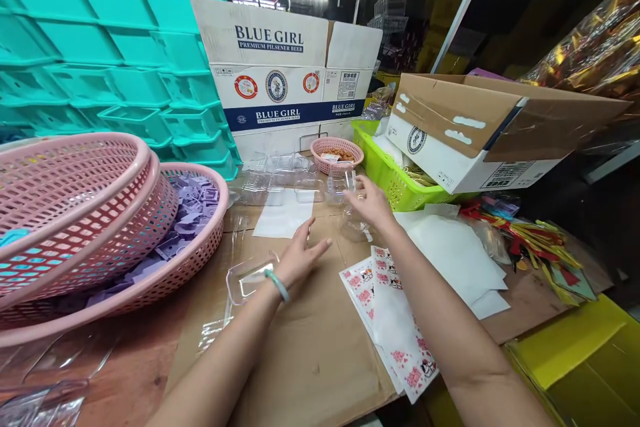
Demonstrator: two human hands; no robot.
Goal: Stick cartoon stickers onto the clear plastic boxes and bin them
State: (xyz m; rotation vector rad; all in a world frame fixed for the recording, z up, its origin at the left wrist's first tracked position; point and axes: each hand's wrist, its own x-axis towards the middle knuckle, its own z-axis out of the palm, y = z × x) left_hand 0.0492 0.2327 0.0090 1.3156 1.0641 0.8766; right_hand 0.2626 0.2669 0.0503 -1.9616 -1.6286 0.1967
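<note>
My right hand [371, 203] reaches toward the back of the work surface, its thumb and fingertips closed on the edge of a clear plastic box [341, 181]. Nearer to me, my left hand [299, 257] hovers over the brown cardboard sheet [300, 347], empty, fingers apart, with a green bangle [278, 285] at its wrist. Just left of that wrist lies a clear plastic tray [245, 280]. Several more clear plastic boxes [275, 177] stand behind a white paper sheet [285, 213]. Sticker sheets with pink and cat prints [395, 320] lie beneath my right forearm.
Pink baskets [220, 213] with purple pieces stand left, below stacked teal bins [125, 80]. At the back are a white beer carton [280, 93] and a small pink basket [337, 141]. A green basket [395, 187] under an open carton [450, 127] and white papers [455, 260] occupy the right.
</note>
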